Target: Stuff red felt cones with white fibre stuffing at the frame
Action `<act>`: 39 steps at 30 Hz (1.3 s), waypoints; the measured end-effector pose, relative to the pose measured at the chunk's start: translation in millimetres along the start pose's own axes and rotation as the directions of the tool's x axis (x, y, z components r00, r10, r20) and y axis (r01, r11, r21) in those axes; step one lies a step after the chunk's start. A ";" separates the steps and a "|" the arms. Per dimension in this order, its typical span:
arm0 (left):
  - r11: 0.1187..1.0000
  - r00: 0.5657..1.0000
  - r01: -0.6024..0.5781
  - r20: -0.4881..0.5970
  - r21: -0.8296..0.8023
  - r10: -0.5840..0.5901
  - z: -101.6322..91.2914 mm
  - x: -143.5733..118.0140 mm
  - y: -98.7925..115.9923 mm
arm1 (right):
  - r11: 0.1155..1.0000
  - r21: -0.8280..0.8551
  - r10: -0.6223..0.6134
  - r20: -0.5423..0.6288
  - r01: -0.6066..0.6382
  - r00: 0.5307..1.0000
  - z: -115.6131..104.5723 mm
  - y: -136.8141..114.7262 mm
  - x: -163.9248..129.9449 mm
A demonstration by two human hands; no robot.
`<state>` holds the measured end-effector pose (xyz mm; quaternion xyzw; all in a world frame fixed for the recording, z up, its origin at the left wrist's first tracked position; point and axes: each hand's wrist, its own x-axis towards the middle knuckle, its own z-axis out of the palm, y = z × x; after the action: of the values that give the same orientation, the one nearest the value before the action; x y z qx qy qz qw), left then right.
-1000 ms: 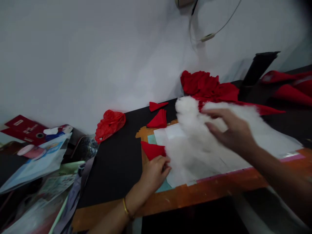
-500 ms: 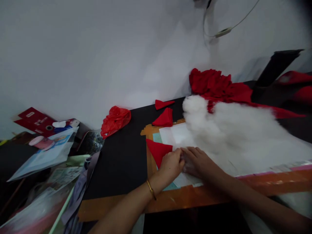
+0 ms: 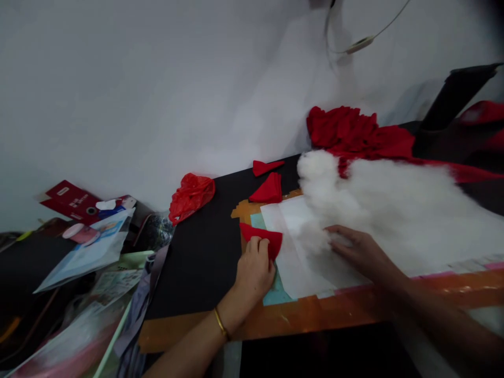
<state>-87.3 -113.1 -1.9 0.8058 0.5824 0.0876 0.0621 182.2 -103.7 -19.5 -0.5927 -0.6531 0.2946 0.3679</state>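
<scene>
My left hand (image 3: 255, 268), with a gold bangle at its wrist, has its fingers curled on a red felt cone (image 3: 275, 242) at the left end of the white sheet (image 3: 289, 262). Farther right, my right hand (image 3: 356, 249) pinches a tuft of white stuffing (image 3: 317, 236). Its thumb and forefinger point left, with the tuft at their tips. A large heap of the same fluffy stuffing (image 3: 397, 199) spreads behind and beyond that hand. Two more red felt cones (image 3: 270, 189) lie on the black table, behind the one under my left hand.
A crumpled red plastic bag (image 3: 192, 197) sits on the black table (image 3: 205, 257) by the wall. Red fabric pieces (image 3: 346, 131) are piled behind the stuffing, near a black upright object (image 3: 457, 97). Lower left stand a pale green bin (image 3: 112, 336) and a red box (image 3: 71, 202).
My hands, close together before, have moved apart. The left has gone back onto the red cone, while the right has shifted right with a tuft of stuffing at its fingertips.
</scene>
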 end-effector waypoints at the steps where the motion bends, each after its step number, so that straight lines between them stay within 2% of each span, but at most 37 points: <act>1: 1.000 1.000 0.007 0.020 0.025 -0.008 -0.1 1.2 -0.5 | 0.998 0.035 0.044 0.011 -0.044 0.999 -1.0 -2.8 -2.6; 5: 0.998 0.994 -0.037 0.105 0.050 0.032 -4.0 0.0 -5.2 | 0.958 0.182 0.201 0.115 -0.219 0.973 0.8 -6.1 -12.1; 7: 0.997 0.992 -0.069 0.110 0.044 0.064 -5.6 -1.4 -7.8 | 0.922 0.261 0.247 0.168 -0.285 0.954 4.0 -6.7 -15.7; 9: 0.999 0.995 -0.048 0.088 0.005 0.048 -6.7 0.1 -9.7 | 0.881 0.362 0.247 0.201 -0.306 0.948 8.6 -11.8 -19.3; 12: 0.978 1.000 0.029 -0.007 -0.205 -0.031 -8.7 9.5 -10.5 | 0.772 0.538 0.193 0.306 -0.337 0.932 19.8 -31.1 -25.6; 14: 0.916 0.991 0.066 -0.082 -0.397 -0.107 -10.6 17.1 -9.1 | 0.691 0.616 0.155 0.386 -0.379 0.909 30.9 -46.8 -28.2; 16: 0.819 0.978 0.080 -0.113 -0.567 -0.174 -12.2 22.5 -5.8 | 0.660 0.638 0.123 0.428 -0.396 0.895 43.6 -57.9 -26.5; 18: 0.704 0.973 0.081 -0.096 -0.706 -0.208 -12.5 24.1 -1.3 | 0.750 0.574 0.109 0.383 -0.329 0.917 55.1 -60.7 -19.0; 20: 0.586 0.969 0.089 -0.066 -0.806 -0.239 -11.0 23.1 3.6 | 0.870 0.440 0.110 0.263 -0.221 0.958 62.8 -55.8 -7.2; 23: 0.502 0.961 0.080 -0.068 -0.861 -0.269 -6.3 20.7 10.1 | 0.972 0.205 0.099 0.068 -0.112 0.993 65.2 -45.2 9.4; 26: 0.530 0.956 0.061 -0.103 -0.846 -0.274 -1.7 20.6 14.4 | 0.997 0.024 0.069 0.000 -0.069 0.998 62.2 -45.7 11.0; 28: 0.561 0.950 0.067 -0.118 -0.825 -0.287 -0.3 21.4 15.8 | 0.999 0.020 0.039 0.009 -0.039 0.999 62.3 -53.1 1.5; 31: 0.614 0.948 0.066 -0.143 -0.787 -0.285 -0.5 21.9 17.3 | 0.982 0.183 0.043 0.055 -0.052 0.998 69.8 -65.7 -19.7; 35: 0.657 0.952 0.060 -0.155 -0.751 -0.265 -4.1 17.9 24.8 | 0.915 0.374 0.136 0.071 -0.152 0.988 82.4 -69.1 -37.6; 37: 0.647 0.961 0.036 -0.150 -0.761 -0.231 -8.4 14.1 30.8 | 0.863 0.470 0.174 0.071 -0.187 0.982 82.6 -65.9 -39.1; 39: 0.644 0.977 -0.013 -0.145 -0.765 -0.153 -14.1 10.0 36.7 | 0.779 0.579 0.206 0.122 -0.239 0.971 78.5 -62.4 -38.4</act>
<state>-53.3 -115.1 20.0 0.6688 0.5256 0.4008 0.3404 83.3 -145.5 -16.9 -0.5140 -0.4639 0.5395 0.4792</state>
